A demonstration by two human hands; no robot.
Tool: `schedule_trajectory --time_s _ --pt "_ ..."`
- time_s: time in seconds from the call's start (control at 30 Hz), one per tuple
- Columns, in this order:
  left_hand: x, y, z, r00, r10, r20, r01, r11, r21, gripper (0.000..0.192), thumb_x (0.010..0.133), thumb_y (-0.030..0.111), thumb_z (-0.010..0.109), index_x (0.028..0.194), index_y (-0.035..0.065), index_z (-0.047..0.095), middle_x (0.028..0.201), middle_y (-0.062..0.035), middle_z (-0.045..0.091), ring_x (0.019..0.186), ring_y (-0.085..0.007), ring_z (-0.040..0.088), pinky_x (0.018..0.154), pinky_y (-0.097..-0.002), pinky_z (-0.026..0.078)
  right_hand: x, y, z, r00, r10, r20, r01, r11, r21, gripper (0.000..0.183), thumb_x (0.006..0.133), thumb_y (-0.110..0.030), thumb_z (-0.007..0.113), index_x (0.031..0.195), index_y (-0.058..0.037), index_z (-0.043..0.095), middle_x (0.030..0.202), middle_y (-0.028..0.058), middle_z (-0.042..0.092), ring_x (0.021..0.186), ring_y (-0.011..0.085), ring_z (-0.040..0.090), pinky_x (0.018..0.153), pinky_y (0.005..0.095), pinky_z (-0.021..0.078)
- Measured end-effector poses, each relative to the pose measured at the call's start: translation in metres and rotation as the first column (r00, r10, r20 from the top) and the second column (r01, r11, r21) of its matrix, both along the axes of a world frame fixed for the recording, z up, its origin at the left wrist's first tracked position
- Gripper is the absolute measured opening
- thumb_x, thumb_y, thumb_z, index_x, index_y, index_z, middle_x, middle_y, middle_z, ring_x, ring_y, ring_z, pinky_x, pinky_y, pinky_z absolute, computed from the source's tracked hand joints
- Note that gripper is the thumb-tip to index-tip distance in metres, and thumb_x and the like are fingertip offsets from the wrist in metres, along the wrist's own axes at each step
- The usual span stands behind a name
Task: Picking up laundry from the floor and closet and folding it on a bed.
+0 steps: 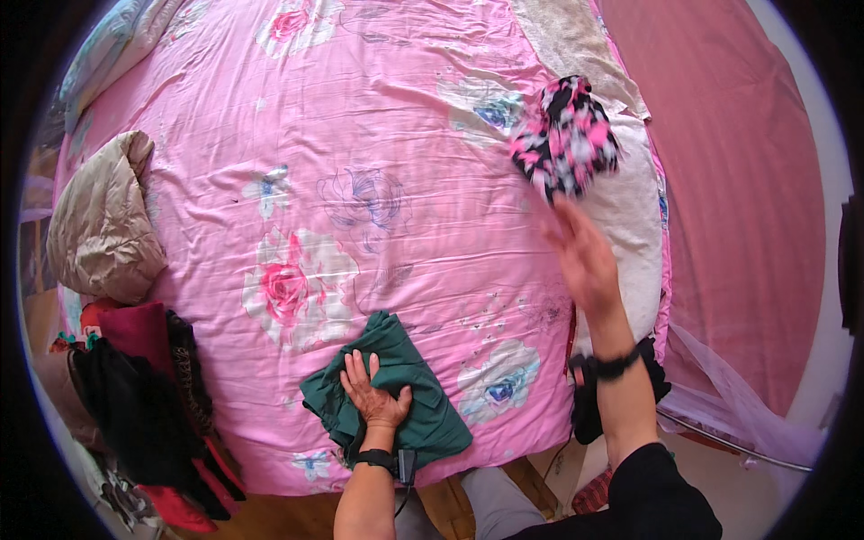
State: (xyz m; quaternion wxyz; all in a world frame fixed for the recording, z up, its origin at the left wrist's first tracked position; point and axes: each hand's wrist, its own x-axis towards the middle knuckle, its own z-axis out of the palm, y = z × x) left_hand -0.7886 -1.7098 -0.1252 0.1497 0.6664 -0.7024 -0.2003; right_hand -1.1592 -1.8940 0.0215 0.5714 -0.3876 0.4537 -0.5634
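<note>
My left hand [374, 401] lies flat on a folded dark green garment [432, 412] near the front edge of the bed. Its fingers are spread, with the palm pressing down on the cloth. My right hand [587, 260], blurred by motion, is stretched out over the bed's right side, fingers extended. Just beyond its fingertips is a bunched pink, black and white patterned garment [565, 135], its lower edge also blurred. Whether the fingertips touch that cloth cannot be made out. Under both garments spreads a pink floral bedsheet [432, 270].
A beige quilted bundle [104, 223] sits on the left edge. Below it hang black [128, 385] and dark red clothes [138, 334]. A pale cloth [631, 223] runs along the right side, near a black item [587, 408]. Folded bedding [111, 57] lies far left; a reddish curtain [736, 202] stands right.
</note>
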Motion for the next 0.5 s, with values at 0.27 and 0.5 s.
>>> schedule_trajectory --time_s 0.27,0.5 --pt "-0.005 -0.005 0.002 1.0 -0.002 -0.003 0.002 0.997 -0.08 0.083 0.09 0.061 0.052 0.15 0.0049 0.043 0.161 -0.0189 0.031 0.152 -0.0385 0.024 0.122 -0.0552 0.018 -0.002 0.262 0.082 0.945 -0.315 0.091 0.262 0.892 0.368 0.051 0.102 -0.029 0.058 0.139 0.0062 0.053 0.139 0.016 0.06 0.133 0.0257 0.053 0.112 0.0495 0.0409" --pt "-0.006 -0.004 -0.008 0.999 -0.024 0.021 0.027 0.992 -0.127 0.085 0.088 0.057 0.057 0.155 0.009 0.035 0.164 -0.0165 0.027 0.154 -0.0367 0.019 0.123 -0.0553 0.014 0.059 0.306 0.04 0.428 0.114 -0.896 0.235 0.944 0.233 0.059 0.081 -0.004 0.076 0.136 -0.0014 0.056 0.138 0.0173 0.054 0.13 0.0341 0.051 0.112 0.0413 0.0391"
